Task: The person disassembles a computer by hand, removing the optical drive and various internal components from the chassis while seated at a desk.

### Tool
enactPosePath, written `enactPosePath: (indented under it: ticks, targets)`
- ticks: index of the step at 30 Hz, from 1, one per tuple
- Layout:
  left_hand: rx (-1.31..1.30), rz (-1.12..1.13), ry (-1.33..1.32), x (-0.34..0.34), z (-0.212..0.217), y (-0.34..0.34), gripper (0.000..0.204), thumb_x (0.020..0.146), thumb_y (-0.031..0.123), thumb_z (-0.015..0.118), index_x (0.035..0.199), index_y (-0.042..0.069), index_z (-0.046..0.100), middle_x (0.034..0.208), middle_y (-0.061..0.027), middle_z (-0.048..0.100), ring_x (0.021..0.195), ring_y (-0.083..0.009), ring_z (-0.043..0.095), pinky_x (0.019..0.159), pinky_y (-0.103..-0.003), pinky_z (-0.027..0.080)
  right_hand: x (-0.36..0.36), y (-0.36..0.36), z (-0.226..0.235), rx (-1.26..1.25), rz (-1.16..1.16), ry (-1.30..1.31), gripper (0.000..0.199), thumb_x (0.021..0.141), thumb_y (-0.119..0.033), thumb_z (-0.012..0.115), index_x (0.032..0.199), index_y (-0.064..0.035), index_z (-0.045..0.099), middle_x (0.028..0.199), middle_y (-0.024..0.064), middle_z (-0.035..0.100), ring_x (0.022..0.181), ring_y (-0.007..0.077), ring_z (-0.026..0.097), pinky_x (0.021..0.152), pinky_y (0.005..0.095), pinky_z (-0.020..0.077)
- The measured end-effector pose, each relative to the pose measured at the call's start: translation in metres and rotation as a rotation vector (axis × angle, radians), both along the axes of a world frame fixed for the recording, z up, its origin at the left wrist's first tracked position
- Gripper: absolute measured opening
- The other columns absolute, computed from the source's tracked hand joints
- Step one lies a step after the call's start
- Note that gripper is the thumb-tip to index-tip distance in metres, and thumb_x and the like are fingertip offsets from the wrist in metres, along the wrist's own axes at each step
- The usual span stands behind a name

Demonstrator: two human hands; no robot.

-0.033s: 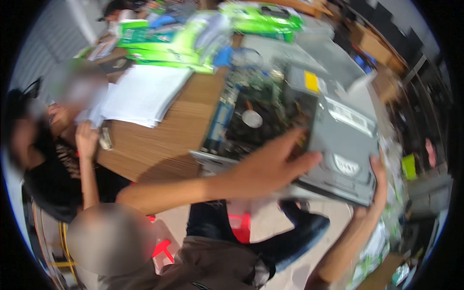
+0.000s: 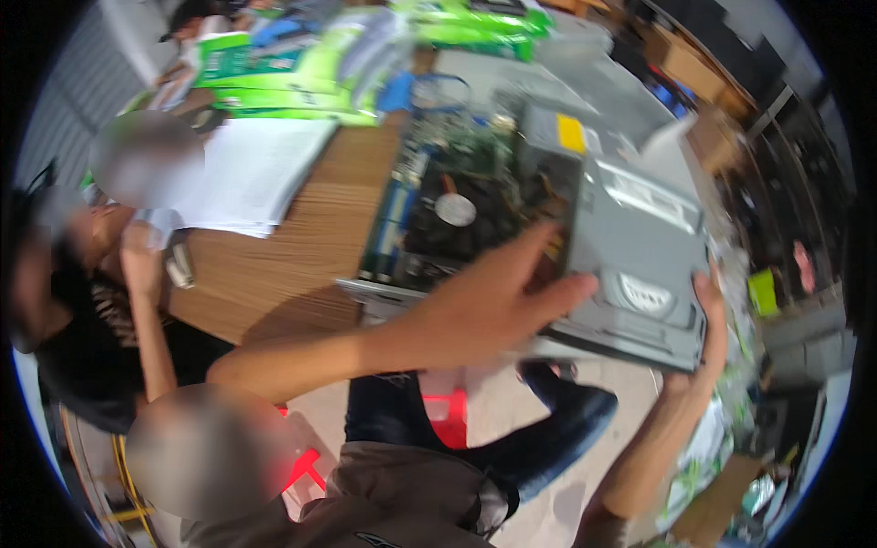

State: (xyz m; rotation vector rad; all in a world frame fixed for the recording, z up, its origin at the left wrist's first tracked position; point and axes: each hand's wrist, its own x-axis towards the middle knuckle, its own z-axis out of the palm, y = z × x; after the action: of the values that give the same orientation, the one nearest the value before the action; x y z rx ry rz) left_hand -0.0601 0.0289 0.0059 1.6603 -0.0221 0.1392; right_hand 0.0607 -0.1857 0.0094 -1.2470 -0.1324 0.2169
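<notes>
An opened desktop computer case [image 2: 379,290] lies on the table, its board, memory slots and cooling fan [image 2: 455,210] exposed. On its right side is a flat grey metal disc drive [image 2: 630,247] with a white label and an oval emblem. My right hand [image 2: 708,320] wraps round the drive's right edge, fingertips partly hidden beneath. My left hand [image 2: 493,297] reaches across from the left, thumb and forefinger spread. Its thumb meets the drive's left near edge, while the forefinger points into the case interior. The other left fingers are hidden or blurred.
A power supply with a yellow label [image 2: 571,133] sits behind the drive. White papers [image 2: 265,173] and green packages [image 2: 301,78] lie farther left and back. A person's hand [image 2: 142,256] rests near the papers. Red stools [image 2: 448,420] stand below the table.
The whole view has shifted slightly, so the case and hands appear farther left and a little higher. Both hands keep about the same place on the drive and case.
</notes>
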Motion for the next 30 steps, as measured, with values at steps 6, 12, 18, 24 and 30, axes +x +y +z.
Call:
enactPosePath:
  ticks: [6,12,18,24,30]
  targets:
    - [0.833,0.148,-0.11,-0.033,-0.017,0.015,0.056,0.091,0.031,0.068,0.134,0.0,0.049,0.098,-0.0163,0.067,0.095,-0.0336,0.064,0.081,-0.041,0.05,0.007,-0.008,-0.003,-0.126,0.077,-0.211,0.086,0.081,-0.034,0.067,0.149,0.0037,0.032,0.145,0.0222,0.044,0.128,0.0316,0.051,0.108,0.0385,0.0405]
    - [1.042,0.298,-0.218,-0.049,-0.042,0.02,0.02,0.073,0.021,0.077,0.085,0.008,0.066,0.078,-0.0028,0.065,0.074,-0.0223,0.058,0.066,-0.037,0.04,0.013,-0.001,-0.019,-0.165,0.1,-0.196,0.091,0.078,-0.036,0.068,0.15,0.0038,0.03,0.145,0.0234,0.043,0.13,0.033,0.049,0.108,0.0393,0.0415]
    - [1.039,0.376,-0.295,-0.047,-0.053,0.019,0.02,0.062,0.006,0.073,0.08,0.01,0.066,0.068,0.0005,0.06,0.061,-0.0177,0.054,0.062,-0.033,0.032,0.016,0.008,-0.03,-0.251,0.041,-0.19,0.083,0.082,-0.032,0.063,0.15,0.003,0.03,0.143,0.0232,0.045,0.125,0.0319,0.054,0.102,0.0389,0.0476]
    - [1.088,0.469,-0.329,-0.045,-0.055,0.016,0.018,0.06,0.008,0.069,0.077,0.013,0.066,0.067,0.0035,0.061,0.056,-0.013,0.05,0.06,-0.031,0.028,0.013,0.007,-0.043,-0.157,-0.022,-0.053,0.066,0.087,-0.035,0.058,0.14,0.0021,0.043,0.122,0.0168,0.058,0.105,0.0221,0.062,0.087,0.0343,0.054]
    - [1.149,0.467,-0.382,-0.04,-0.06,0.017,0.009,0.065,0.013,0.064,0.074,0.015,0.065,0.063,0.0068,0.06,0.053,-0.0094,0.048,0.06,-0.028,0.028,0.01,0.015,-0.048,-0.133,-0.141,0.012,0.056,0.089,-0.038,0.06,0.127,0.0019,0.053,0.111,0.0138,0.062,0.098,0.0186,0.062,0.081,0.0324,0.054]
